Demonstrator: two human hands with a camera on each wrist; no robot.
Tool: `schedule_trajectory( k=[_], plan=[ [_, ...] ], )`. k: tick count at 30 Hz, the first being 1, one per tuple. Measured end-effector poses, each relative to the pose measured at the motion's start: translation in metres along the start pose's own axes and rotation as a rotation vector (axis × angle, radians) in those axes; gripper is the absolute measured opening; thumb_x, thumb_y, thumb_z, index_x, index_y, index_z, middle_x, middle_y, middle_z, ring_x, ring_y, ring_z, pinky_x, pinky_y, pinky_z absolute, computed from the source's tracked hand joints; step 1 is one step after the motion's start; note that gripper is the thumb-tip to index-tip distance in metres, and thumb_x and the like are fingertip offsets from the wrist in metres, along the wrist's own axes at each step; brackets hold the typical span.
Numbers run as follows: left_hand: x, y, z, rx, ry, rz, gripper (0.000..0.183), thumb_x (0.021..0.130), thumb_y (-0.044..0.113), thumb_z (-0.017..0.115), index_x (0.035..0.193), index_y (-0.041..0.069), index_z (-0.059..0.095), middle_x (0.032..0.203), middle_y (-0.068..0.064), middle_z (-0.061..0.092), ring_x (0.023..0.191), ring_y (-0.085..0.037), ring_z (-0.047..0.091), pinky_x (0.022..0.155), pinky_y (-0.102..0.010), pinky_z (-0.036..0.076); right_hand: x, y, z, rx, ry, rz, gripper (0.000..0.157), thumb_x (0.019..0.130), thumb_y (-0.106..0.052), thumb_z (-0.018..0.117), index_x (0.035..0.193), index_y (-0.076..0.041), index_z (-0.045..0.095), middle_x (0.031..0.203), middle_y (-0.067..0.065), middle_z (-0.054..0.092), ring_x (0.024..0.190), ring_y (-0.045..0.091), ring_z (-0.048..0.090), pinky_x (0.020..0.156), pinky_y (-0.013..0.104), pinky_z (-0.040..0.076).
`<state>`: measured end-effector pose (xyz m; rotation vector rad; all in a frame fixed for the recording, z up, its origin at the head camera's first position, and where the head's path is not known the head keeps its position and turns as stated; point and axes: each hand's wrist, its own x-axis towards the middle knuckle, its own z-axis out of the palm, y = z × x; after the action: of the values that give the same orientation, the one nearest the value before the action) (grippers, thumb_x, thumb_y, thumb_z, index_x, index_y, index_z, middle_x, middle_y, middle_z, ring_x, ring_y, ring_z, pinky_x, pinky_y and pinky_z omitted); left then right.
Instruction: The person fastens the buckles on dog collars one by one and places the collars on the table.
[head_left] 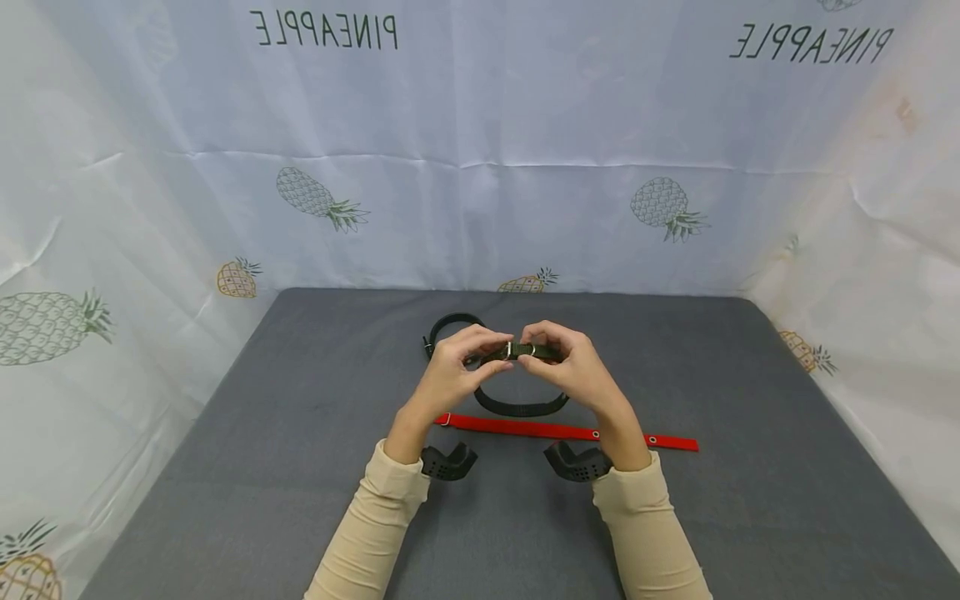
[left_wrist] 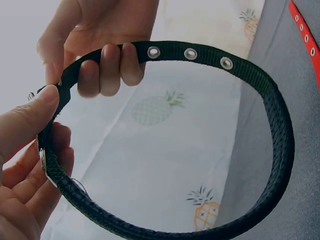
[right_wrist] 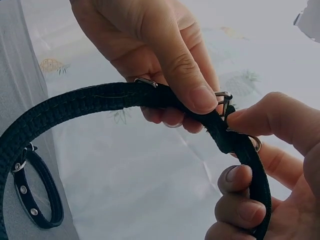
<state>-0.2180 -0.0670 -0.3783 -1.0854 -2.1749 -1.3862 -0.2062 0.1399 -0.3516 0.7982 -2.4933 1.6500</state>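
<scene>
A dark green dog collar is held up in a loop between both hands. My left hand pinches it beside its metal buckle, the thumb flat on the strap. My right hand grips the end with eyelets, its fingers curled round the strap. The strap end meets the buckle between the two hands. Whether the prong sits in an eyelet cannot be made out. A second metal ring shows on the collar beside the left fingers.
Behind the hands lies a black collar, buckled into a loop on the grey table. Nearer the person, a red collar is stretched flat, partly behind the right wrist. White pineapple-print sheets surround the table at back and sides.
</scene>
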Motion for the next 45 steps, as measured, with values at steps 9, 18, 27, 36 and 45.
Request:
schedule_trajectory(
  k=[9, 18, 27, 36, 45],
  plan=[
    [0.0016, 0.0035, 0.003, -0.017, 0.04, -0.059, 0.031, 0.076, 0.003, 0.078, 0.106, 0.001, 0.067, 0.101, -0.015, 0.07, 0.089, -0.024, 0.07, 0.08, -0.027, 0.058, 0.0013, -0.0019, 0.0006, -0.067, 0.017, -0.008, 0.024, 0.088, -0.002, 0.067, 0.111, 0.002, 0.062, 0.11, 0.02, 0.063, 0.104, 0.028, 0.064, 0.086, 0.024, 0.05],
    [0.0006, 0.0027, 0.0046, -0.042, 0.005, -0.132, 0.03, 0.08, 0.005, 0.076, 0.107, 0.0, 0.067, 0.103, -0.016, 0.07, 0.093, -0.027, 0.069, 0.083, -0.029, 0.058, 0.0016, -0.0038, 0.005, -0.04, -0.05, -0.006, 0.021, 0.09, -0.004, 0.065, 0.109, 0.002, 0.057, 0.106, 0.019, 0.06, 0.083, 0.001, 0.057, 0.071, 0.021, 0.046],
    [0.0002, 0.0039, 0.0072, -0.079, -0.033, -0.188, 0.03, 0.082, 0.006, 0.074, 0.11, -0.001, 0.067, 0.107, -0.017, 0.069, 0.097, -0.028, 0.069, 0.086, -0.027, 0.057, 0.0018, -0.0057, 0.0078, -0.008, -0.049, 0.027, 0.023, 0.09, -0.004, 0.064, 0.109, 0.0, 0.052, 0.102, 0.017, 0.056, 0.075, 0.008, 0.051, 0.063, 0.022, 0.041],
    [0.0004, 0.0041, 0.0036, -0.136, -0.042, -0.206, 0.033, 0.088, 0.008, 0.068, 0.121, 0.001, 0.062, 0.115, -0.018, 0.067, 0.106, -0.029, 0.066, 0.093, -0.037, 0.055, 0.0017, -0.001, 0.0058, 0.004, 0.037, 0.024, 0.022, 0.091, -0.003, 0.063, 0.11, 0.003, 0.054, 0.101, 0.018, 0.059, 0.081, 0.005, 0.055, 0.071, 0.021, 0.045],
    [0.0, 0.0043, 0.0014, -0.095, 0.003, -0.17, 0.024, 0.089, 0.009, 0.068, 0.112, 0.003, 0.066, 0.108, -0.014, 0.067, 0.101, -0.025, 0.066, 0.091, -0.036, 0.055, 0.0011, 0.0, 0.0065, -0.01, 0.044, 0.04, 0.026, 0.09, -0.003, 0.063, 0.115, 0.003, 0.059, 0.107, 0.02, 0.059, 0.09, 0.002, 0.055, 0.077, 0.02, 0.047]
  ],
)
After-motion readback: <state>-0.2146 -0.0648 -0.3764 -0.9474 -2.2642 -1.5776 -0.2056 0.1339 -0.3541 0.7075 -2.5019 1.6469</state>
